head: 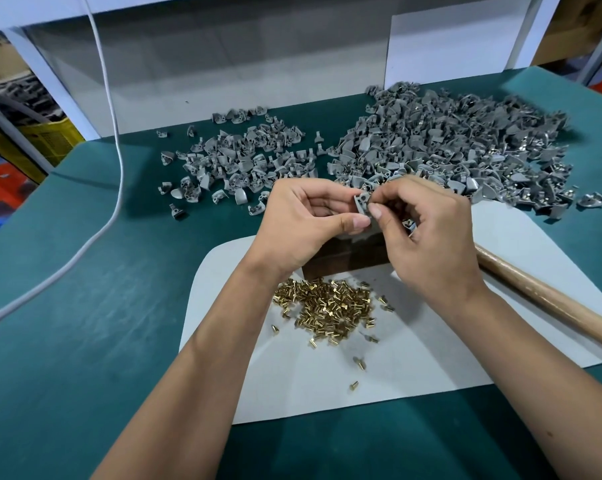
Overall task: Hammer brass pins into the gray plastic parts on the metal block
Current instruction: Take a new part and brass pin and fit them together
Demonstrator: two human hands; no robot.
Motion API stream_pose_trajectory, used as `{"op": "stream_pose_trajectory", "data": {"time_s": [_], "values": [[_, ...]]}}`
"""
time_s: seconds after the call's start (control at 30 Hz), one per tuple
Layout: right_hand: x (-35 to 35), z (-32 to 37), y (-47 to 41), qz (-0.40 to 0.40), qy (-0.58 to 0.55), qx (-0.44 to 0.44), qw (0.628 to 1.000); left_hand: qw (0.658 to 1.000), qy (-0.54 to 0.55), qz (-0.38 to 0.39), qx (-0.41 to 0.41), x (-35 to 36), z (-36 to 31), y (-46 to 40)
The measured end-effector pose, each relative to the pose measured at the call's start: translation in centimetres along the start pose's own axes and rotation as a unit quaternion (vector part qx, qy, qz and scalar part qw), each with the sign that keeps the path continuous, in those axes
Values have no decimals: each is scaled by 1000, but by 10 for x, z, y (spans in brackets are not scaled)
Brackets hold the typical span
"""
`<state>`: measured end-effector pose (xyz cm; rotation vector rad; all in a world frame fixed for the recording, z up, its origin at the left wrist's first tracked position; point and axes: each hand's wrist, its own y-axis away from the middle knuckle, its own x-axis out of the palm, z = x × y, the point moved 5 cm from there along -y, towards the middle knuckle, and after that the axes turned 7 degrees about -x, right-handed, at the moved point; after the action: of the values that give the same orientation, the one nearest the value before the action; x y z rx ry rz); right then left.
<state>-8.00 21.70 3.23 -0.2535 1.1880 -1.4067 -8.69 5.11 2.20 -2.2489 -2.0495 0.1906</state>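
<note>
My left hand point(306, 216) and my right hand point(427, 230) meet above the dark metal block point(348, 256), both pinching one small gray plastic part point(362, 202) between thumbs and fingertips. The block is largely hidden under my hands. A heap of brass pins point(327, 306) lies on the white sheet point(431, 358) just in front of the block, with a few stray pins nearer me. Whether a pin sits in the held part cannot be seen.
A wooden hammer handle point(549, 299) lies on the sheet to the right, its head hidden. A large pile of gray parts point(459, 147) fills the back right, a smaller pile point(237, 161) the back left. A white cable point(116, 140) runs down the green table's left side.
</note>
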Motion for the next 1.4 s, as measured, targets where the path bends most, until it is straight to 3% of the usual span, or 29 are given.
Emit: {"op": "stream_pose_trajectory", "data": {"time_s": [0.4,0.57,0.63,0.7,0.8,1.03,1.13,1.3,1.4], "values": [[0,2,-6,34,28,11,999,992,-116,-26,34,0,-5,1],[-22,-19,-12,99,63,66,991,978,-199,-61,24,-7,-1,0],[-40,-47,-9,159,156,137,965,964,-255,-79,8,-15,1,-1],[-56,-71,-2,251,257,207,910,961,-266,-78,-15,-21,4,-2],[-61,-83,10,339,269,240,869,965,-253,-58,-39,-25,8,-2],[-53,-84,10,354,258,231,869,972,-218,-65,-52,-29,11,-1],[-63,-82,-4,287,220,241,901,971,-228,-58,-52,-28,13,-2],[-54,-28,-27,178,141,141,963,972,-223,-41,-54,-26,15,-3],[-24,-4,-23,256,115,125,952,971,-233,-41,-47,-25,14,-3]]}}
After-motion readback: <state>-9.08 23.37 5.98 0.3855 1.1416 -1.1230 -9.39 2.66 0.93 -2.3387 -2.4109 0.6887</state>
